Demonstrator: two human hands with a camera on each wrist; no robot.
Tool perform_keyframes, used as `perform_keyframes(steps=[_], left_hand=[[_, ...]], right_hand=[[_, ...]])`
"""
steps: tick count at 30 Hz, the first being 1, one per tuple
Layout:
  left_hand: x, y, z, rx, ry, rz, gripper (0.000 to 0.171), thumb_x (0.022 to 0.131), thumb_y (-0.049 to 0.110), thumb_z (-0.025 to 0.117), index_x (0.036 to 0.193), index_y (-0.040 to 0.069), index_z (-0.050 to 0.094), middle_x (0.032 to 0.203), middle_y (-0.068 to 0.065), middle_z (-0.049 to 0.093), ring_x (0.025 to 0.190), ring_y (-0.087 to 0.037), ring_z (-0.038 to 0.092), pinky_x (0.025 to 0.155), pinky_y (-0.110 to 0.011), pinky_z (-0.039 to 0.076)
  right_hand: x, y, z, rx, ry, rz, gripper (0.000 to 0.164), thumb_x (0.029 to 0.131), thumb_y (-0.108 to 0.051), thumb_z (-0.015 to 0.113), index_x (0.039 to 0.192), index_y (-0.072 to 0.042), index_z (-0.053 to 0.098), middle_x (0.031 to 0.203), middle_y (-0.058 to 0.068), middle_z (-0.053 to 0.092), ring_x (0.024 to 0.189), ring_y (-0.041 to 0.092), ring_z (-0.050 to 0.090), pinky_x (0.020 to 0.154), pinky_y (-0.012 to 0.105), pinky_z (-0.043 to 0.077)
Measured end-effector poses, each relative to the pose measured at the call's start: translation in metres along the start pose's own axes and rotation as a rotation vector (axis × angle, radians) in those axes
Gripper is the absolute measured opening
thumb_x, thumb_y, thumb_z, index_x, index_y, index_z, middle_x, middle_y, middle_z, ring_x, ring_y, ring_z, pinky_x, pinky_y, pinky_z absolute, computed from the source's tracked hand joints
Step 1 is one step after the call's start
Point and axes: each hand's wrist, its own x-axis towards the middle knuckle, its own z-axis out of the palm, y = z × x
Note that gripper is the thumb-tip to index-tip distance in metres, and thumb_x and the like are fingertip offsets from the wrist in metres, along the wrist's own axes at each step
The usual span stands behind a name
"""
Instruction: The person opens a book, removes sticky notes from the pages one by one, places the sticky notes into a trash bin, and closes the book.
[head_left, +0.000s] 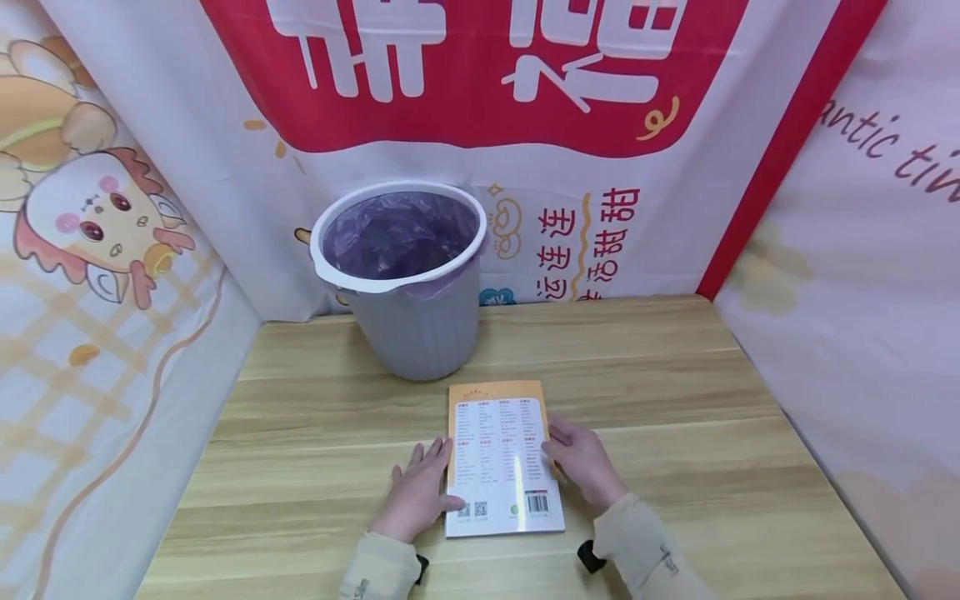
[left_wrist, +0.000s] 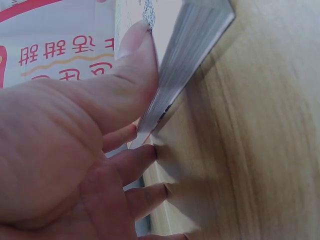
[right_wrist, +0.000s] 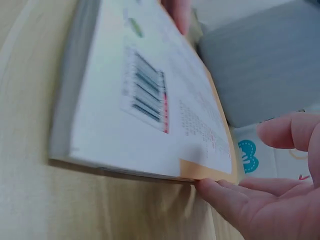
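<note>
A thick paperback book (head_left: 498,479) lies flat on the wooden table, its orange-bordered back cover facing up with columns of small print, a barcode and two QR codes. Along its left edge rests my left hand (head_left: 414,498). In the left wrist view the thumb touches the cover of the book (left_wrist: 192,47) near the QR code, while the other fingers spread beside the page edges over the table. My right hand (head_left: 585,460) is at the opposite edge. Its fingers touch the side of the book (right_wrist: 112,135), and the thumb is raised clear of the cover.
Behind the book stands a grey trash bin (head_left: 420,333) with a white rim and a purple liner bag. The wooden table (head_left: 697,467) reaches to printed cloths on three sides. A red and white cloth (head_left: 480,117) with large characters hangs at the back.
</note>
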Motion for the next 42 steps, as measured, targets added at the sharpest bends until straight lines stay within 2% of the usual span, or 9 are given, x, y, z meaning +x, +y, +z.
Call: perform_keyframes(steps=[8, 13, 20, 23, 27, 30, 35, 39, 42], left_hand=[[0.002, 0.001, 0.002, -0.02, -0.021, 0.004, 0.099, 0.075, 0.03, 0.084, 0.155, 0.007, 0.032, 0.16, -0.014, 0.027, 0.146, -0.045, 0.014, 0.106, -0.077, 0.008], [0.0, 0.0, 0.001, -0.044, -0.028, -0.01, 0.1, 0.074, 0.027, 0.085, 0.155, 0.007, 0.031, 0.158, -0.013, 0.032, 0.146, -0.045, 0.013, 0.108, -0.075, 0.005], [0.001, -0.004, 0.001, -0.05, -0.028, -0.017, 0.1, 0.074, 0.027, 0.084, 0.155, 0.007, 0.03, 0.156, -0.016, 0.035, 0.146, -0.046, 0.014, 0.108, -0.074, 0.005], [0.002, -0.003, -0.002, -0.058, -0.029, -0.02, 0.1, 0.075, 0.026, 0.084, 0.156, 0.007, 0.029, 0.156, -0.015, 0.035, 0.146, -0.045, 0.013, 0.109, -0.073, 0.004], [0.004, -0.002, -0.004, -0.068, -0.031, -0.02, 0.1, 0.075, 0.026, 0.085, 0.156, 0.008, 0.029, 0.156, -0.015, 0.035, 0.147, -0.044, 0.012, 0.11, -0.072, 0.003], [0.004, -0.001, -0.006, -0.067, -0.028, -0.02, 0.1, 0.074, 0.026, 0.085, 0.156, 0.008, 0.029, 0.155, -0.016, 0.036, 0.146, -0.044, 0.013, 0.11, -0.072, 0.003], [0.004, -0.001, -0.006, -0.065, -0.032, -0.009, 0.1, 0.074, 0.026, 0.084, 0.156, 0.008, 0.03, 0.156, -0.015, 0.036, 0.146, -0.045, 0.013, 0.109, -0.073, 0.003], [0.004, -0.003, -0.005, -0.066, -0.035, -0.007, 0.101, 0.074, 0.027, 0.084, 0.156, 0.008, 0.029, 0.156, -0.015, 0.035, 0.146, -0.045, 0.012, 0.108, -0.073, 0.002], [0.005, -0.004, -0.003, -0.063, -0.039, -0.011, 0.101, 0.075, 0.027, 0.084, 0.156, 0.008, 0.028, 0.156, -0.014, 0.034, 0.147, -0.044, 0.011, 0.109, -0.073, 0.002]], right_hand=[[0.009, -0.006, -0.015, 0.127, -0.085, 0.064, 0.064, 0.097, -0.007, 0.056, 0.149, 0.013, 0.025, 0.15, 0.034, 0.032, 0.131, 0.043, 0.045, 0.101, 0.049, 0.046], [0.011, -0.008, -0.013, 0.106, -0.1, 0.056, 0.063, 0.093, -0.003, 0.059, 0.146, 0.015, 0.03, 0.143, 0.037, 0.04, 0.121, 0.042, 0.055, 0.094, 0.047, 0.052], [0.019, -0.003, -0.015, 0.109, -0.127, 0.076, 0.061, 0.095, -0.002, 0.06, 0.145, 0.016, 0.03, 0.148, 0.036, 0.034, 0.119, 0.041, 0.057, 0.093, 0.046, 0.053], [0.022, -0.001, -0.018, 0.121, -0.138, 0.08, 0.056, 0.094, -0.001, 0.062, 0.142, 0.016, 0.039, 0.142, 0.034, 0.044, 0.113, 0.037, 0.061, 0.092, 0.043, 0.054], [0.022, 0.001, -0.02, 0.087, -0.152, 0.088, 0.049, 0.09, -0.004, 0.07, 0.134, 0.01, 0.054, 0.118, 0.024, 0.066, 0.1, 0.028, 0.067, 0.085, 0.038, 0.056], [0.019, 0.003, -0.016, 0.057, -0.186, 0.108, 0.047, 0.089, -0.012, 0.074, 0.13, 0.005, 0.058, 0.107, 0.014, 0.07, 0.092, 0.024, 0.067, 0.079, 0.036, 0.057], [0.016, 0.009, -0.003, 0.093, -0.232, 0.125, 0.055, 0.09, -0.017, 0.073, 0.134, 0.004, 0.048, 0.105, 0.015, 0.069, 0.09, 0.027, 0.069, 0.075, 0.038, 0.058], [0.014, 0.015, 0.008, 0.163, -0.222, 0.137, 0.064, 0.092, -0.014, 0.071, 0.143, 0.001, 0.035, 0.108, 0.016, 0.067, 0.09, 0.029, 0.07, 0.076, 0.04, 0.058], [0.012, 0.018, 0.011, 0.224, -0.221, 0.137, 0.062, 0.094, -0.014, 0.067, 0.145, 0.001, 0.035, 0.111, 0.017, 0.067, 0.093, 0.03, 0.07, 0.078, 0.041, 0.058]])
